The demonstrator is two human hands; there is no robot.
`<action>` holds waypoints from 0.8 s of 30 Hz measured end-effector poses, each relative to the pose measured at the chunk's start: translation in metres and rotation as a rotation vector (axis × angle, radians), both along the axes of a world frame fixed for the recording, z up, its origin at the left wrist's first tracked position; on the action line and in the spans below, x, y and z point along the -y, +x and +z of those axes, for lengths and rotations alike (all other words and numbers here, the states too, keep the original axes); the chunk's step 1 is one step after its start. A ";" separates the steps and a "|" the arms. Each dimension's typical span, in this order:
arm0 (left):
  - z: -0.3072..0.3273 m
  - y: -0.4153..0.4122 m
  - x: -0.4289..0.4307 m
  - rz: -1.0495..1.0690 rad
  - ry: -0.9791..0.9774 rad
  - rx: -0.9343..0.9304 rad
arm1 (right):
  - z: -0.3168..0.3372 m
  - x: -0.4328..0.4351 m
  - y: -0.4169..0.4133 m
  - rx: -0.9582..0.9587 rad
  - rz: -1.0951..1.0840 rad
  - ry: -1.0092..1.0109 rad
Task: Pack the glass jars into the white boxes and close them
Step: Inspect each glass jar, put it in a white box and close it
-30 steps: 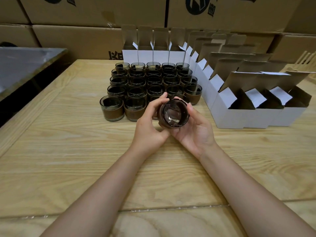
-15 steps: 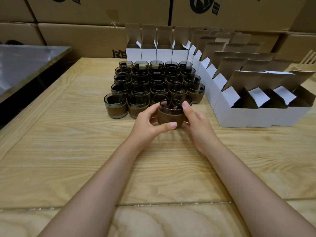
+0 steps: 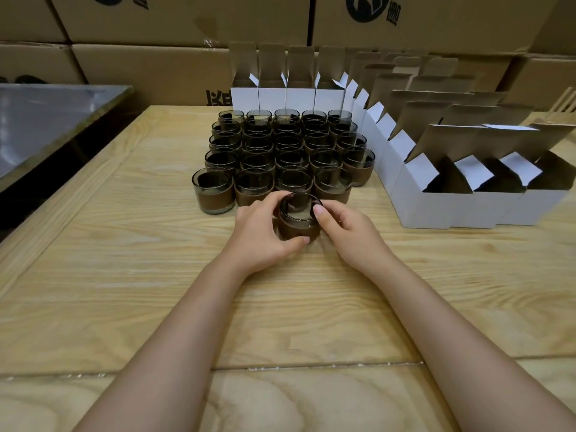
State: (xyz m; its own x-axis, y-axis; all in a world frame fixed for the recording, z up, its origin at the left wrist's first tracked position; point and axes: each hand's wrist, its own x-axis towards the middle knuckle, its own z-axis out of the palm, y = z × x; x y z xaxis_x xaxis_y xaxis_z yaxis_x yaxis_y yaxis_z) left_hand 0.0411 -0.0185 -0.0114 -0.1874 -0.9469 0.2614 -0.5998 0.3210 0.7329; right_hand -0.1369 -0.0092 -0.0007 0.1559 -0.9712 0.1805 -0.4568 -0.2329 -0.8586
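Observation:
A smoky glass jar point(image 3: 298, 221) with a brown band round its lower half stands upright on the wooden table point(image 3: 124, 275), just in front of a block of several like jars point(image 3: 286, 145). My left hand point(image 3: 265, 232) holds it from the left, thumb curled round the base. My right hand point(image 3: 346, 227) holds it from the right, thumb at the rim. Several open white boxes point(image 3: 427, 204) with raised flaps run in a row from the back centre to the right.
Large brown cartons point(image 3: 162, 73) are stacked behind the table. A grey metal surface point(image 3: 46, 120) lies at the left, beyond a dark gap. Pale wooden slats point(image 3: 564, 101) show at the far right edge.
The jar was held tilted with its mouth toward me above the table. Both hands turned it upright and lowered it onto the table in front of the jar block.

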 end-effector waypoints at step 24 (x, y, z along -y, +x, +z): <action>0.011 -0.011 -0.007 0.171 -0.576 0.110 | 0.034 -0.004 -0.061 -0.578 -0.821 -0.314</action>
State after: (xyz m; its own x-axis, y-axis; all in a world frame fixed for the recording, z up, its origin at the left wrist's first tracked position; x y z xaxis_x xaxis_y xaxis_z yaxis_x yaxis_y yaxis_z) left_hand 0.0298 -0.0112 -0.0007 -0.1004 -0.6784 0.7278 -0.7399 0.5400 0.4012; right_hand -0.1975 -0.0052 0.0332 -0.3858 -0.7403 0.5505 -0.8962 0.1592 -0.4140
